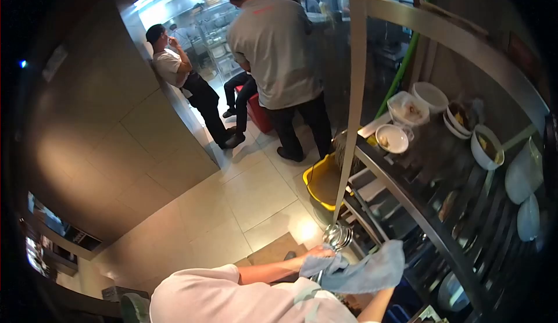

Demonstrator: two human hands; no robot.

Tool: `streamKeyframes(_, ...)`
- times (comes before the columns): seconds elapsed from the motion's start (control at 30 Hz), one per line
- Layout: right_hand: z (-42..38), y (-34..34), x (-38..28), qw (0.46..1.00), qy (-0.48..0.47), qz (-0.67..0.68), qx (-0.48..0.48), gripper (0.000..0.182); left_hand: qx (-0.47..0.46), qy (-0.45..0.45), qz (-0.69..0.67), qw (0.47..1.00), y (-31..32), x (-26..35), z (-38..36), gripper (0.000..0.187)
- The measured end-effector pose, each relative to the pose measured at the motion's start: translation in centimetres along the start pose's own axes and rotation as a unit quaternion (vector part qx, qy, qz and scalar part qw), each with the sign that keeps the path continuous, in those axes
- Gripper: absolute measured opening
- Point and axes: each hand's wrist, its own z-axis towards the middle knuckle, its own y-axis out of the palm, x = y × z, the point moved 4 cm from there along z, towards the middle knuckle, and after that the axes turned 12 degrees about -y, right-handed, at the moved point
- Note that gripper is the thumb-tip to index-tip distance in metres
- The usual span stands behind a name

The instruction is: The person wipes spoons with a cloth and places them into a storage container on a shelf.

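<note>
A light blue-grey cloth [366, 271] is stretched out low in the view, in front of my pale shirt. My left hand [321, 252] is closed on the cloth's left end. From the bottom, my right forearm [378, 305] reaches up behind the cloth, which hides my right hand and its fingers. Just beyond my left hand, shiny round metal ware [338, 236] sits beside the foot of the rack's upright.
On my right stands a metal rack [407, 207] holding white bowls [487, 149] and a small dish [392, 139] with food scraps. A yellow bin [321, 186] stands on the tiled floor [256, 201]. Several people [279, 50] are by the doorway ahead, near a red container [258, 114].
</note>
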Motion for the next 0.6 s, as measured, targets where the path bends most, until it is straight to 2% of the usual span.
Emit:
streamKeyframes(0.07, 0.3, -3.0, -6.1, 0.985, -0.141, -0.062, -0.072, 0.034, -0.011, 0.003, 0.047, 0.999, -0.4, 0.9, -1.2, 0.02)
streamKeyframes(0.1, 0.5, -3.9, -9.0, 0.962, -0.218, -0.105, -0.123, 0.034, 0.001, -0.066, 0.01, 0.998, 0.0, 2.4, -2.1, 0.018)
streamKeyframes(0.13, -0.1, -0.9, -10.4, 0.963, -0.259, -0.067, 0.028, 0.033, 0.01, -0.134, -0.027, 0.991, 0.0, 3.0, -3.0, 0.017)
streamKeyframes(0.17, 0.0, 1.9, -11.8, 0.938, -0.295, -0.026, 0.178, 0.032, 0.01, -0.129, -0.029, 0.991, -0.4, 2.2, -3.0, 0.017)
streamKeyframes(0.2, 0.4, 2.5, -12.6, 0.938, -0.297, -0.03, 0.178, 0.032, 0.02, -0.096, -0.017, 0.995, -1.2, 0.7, -2.7, 0.018)
streamKeyframes(0.27, 1.0, 3.1, -13.8, 0.953, -0.251, 0.094, 0.143, 0.029, 0.01, -0.048, -0.017, 0.999, -3.1, -2.2, -2.6, 0.02)
streamKeyframes(0.37, 2.2, 3.4, -16.8, 0.939, -0.175, 0.281, 0.088, 0.024, 0.044, -0.029, -0.004, 0.999, -5.3, -0.2, -7.2, 0.022)
streamKeyframes(0.4, 2.6, 2.8, -18.3, 0.925, -0.147, 0.343, 0.07, 0.023, 0.08, -0.029, -0.042, 0.995, -5.9, -0.9, -8.1, 0.024)
streamKeyframes(0.43, 2.6, 1.8, -19.8, 0.925, -0.148, 0.342, 0.074, 0.023, 0.08, -0.026, -0.039, 0.996, -6.8, -1.3, -9.0, 0.024)
streamKeyframes(0.5, 1.4, -2.5, -24.2, 0.907, -0.33, 0.213, 0.15, 0.016, 0.136, -0.032, -0.018, 0.99, -8.7, -2.0, -11.6, 0.025)
streamKeyframes(0.53, 1.6, -2.7, -25.6, 0.908, -0.327, 0.212, 0.151, 0.016, 0.133, -0.032, -0.016, 0.99, -9.5, -2.4, -12.9, 0.025)
streamKeyframes(0.6, 1.5, -2.6, -28.5, 0.895, -0.402, 0.173, 0.09, 0.016, 0.161, -0.018, -0.003, 0.987, -11.0, -2.8, -15.5, 0.026)
